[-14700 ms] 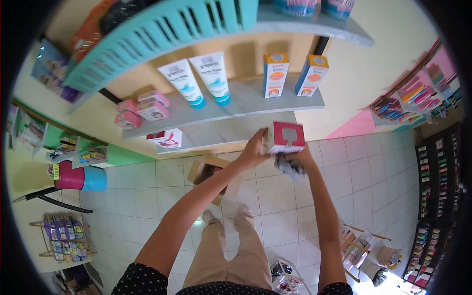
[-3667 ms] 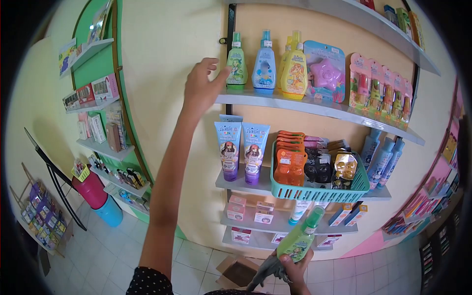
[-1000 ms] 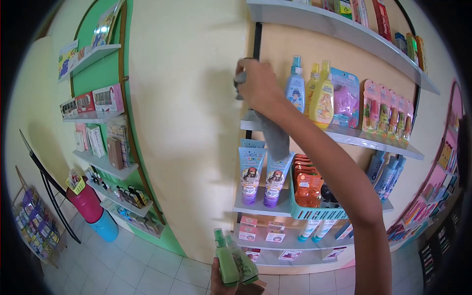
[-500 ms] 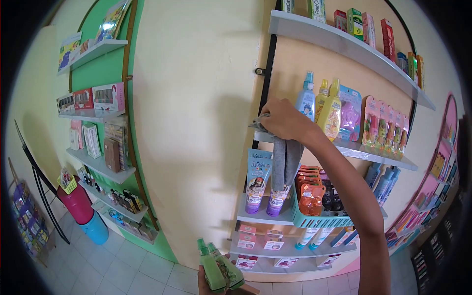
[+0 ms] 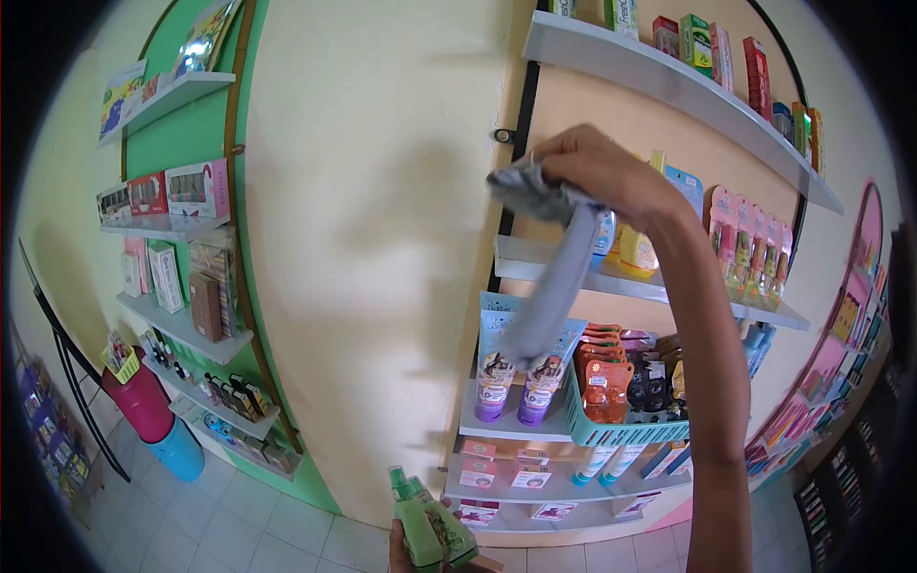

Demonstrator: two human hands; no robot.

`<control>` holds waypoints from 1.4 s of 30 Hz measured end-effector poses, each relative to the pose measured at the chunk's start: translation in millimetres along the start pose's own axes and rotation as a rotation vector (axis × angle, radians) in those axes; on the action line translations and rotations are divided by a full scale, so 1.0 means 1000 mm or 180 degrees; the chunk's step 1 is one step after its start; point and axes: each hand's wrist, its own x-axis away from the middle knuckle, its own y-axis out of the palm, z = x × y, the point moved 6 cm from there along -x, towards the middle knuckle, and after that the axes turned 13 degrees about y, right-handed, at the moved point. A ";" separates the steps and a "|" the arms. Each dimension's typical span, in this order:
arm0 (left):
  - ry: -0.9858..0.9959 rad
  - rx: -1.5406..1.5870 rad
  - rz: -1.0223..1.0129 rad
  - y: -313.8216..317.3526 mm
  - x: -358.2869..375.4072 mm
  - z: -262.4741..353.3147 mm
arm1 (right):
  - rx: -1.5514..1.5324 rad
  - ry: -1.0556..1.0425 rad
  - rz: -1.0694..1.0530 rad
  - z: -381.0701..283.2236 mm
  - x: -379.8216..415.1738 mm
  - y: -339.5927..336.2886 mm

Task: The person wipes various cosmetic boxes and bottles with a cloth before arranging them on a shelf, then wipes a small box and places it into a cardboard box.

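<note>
A grey cloth [image 5: 549, 286] hangs from my right hand [image 5: 604, 172], whose fingers are wrapped round its upper part. That hand is raised in front of the second shelf [image 5: 535, 258], and its loose end is blurred by motion. Behind the hand and cloth, a yellow spray bottle [image 5: 638, 253] and a blue bottle [image 5: 604, 237] are partly hidden. At the bottom of the view, my left hand [image 5: 396, 549] grips two green spray bottles [image 5: 432, 525] side by side; most of its fingers are out of sight behind them.
Lip products on cards [image 5: 750, 253] stand farther right on that shelf. Below are purple-capped tubes [image 5: 495, 372] and a teal basket [image 5: 626, 433] of packaged goods. Boxes line the top shelf [image 5: 659, 81]. At left, a green-backed shelf unit [image 5: 181, 224] stands near a blue bin [image 5: 177, 454].
My right hand has lifted off the shelf's left end, moving up and to the right with the cloth, which now swings. My left hand still holds the green bottles.
</note>
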 end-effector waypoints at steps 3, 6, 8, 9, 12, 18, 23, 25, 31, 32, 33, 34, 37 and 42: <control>0.0465 -0.0343 -0.0410 0.003 -0.009 0.006 | 0.1215 -0.0276 0.0983 -0.005 -0.012 0.002; 0.0057 -0.0243 -0.0017 -0.008 -0.008 0.000 | 0.1959 -0.0369 0.1301 0.016 -0.022 0.050; -0.0043 -0.0028 0.0021 -0.010 -0.008 -0.001 | 0.1749 -0.0018 0.1396 0.028 -0.025 0.055; -0.0135 0.0196 0.0068 -0.011 -0.007 -0.004 | 0.1630 -0.0093 0.1309 0.026 -0.021 0.055; -0.0141 0.0590 -0.0449 -0.006 -0.009 -0.002 | 0.1310 -0.0251 0.1036 0.012 -0.008 0.042; -0.0158 0.0153 0.0067 -0.022 -0.014 0.000 | 0.1187 -0.1492 0.3224 -0.027 -0.051 -0.016; -0.0090 0.0110 -0.0072 -0.030 -0.018 0.002 | 0.2121 -0.1521 0.4053 -0.036 -0.067 -0.002; -0.0184 0.0115 -0.0158 -0.026 -0.014 0.006 | 0.1825 -0.1380 0.3925 -0.024 -0.061 0.011; 0.0113 -0.0026 0.0006 -0.026 -0.005 0.023 | 0.0953 -0.1286 0.3863 -0.013 -0.056 0.005; 0.0172 -0.0115 -0.0026 -0.024 -0.004 0.026 | 0.0708 -0.1230 0.3922 -0.016 -0.058 -0.007; 0.0240 -0.0202 -0.0065 -0.022 -0.003 0.028 | 0.0707 -0.1253 0.3930 -0.022 -0.063 -0.016; 0.0261 -0.0194 -0.0082 -0.020 -0.003 0.029 | 0.0482 -0.1377 0.4186 -0.029 -0.063 -0.027; 0.0337 -0.0290 -0.0050 -0.015 -0.002 0.033 | 0.0108 -0.1418 0.4437 -0.033 -0.067 -0.039; 0.0533 -0.0189 0.0191 -0.020 -0.003 0.037 | -0.0417 -0.0814 0.4036 -0.001 -0.063 -0.010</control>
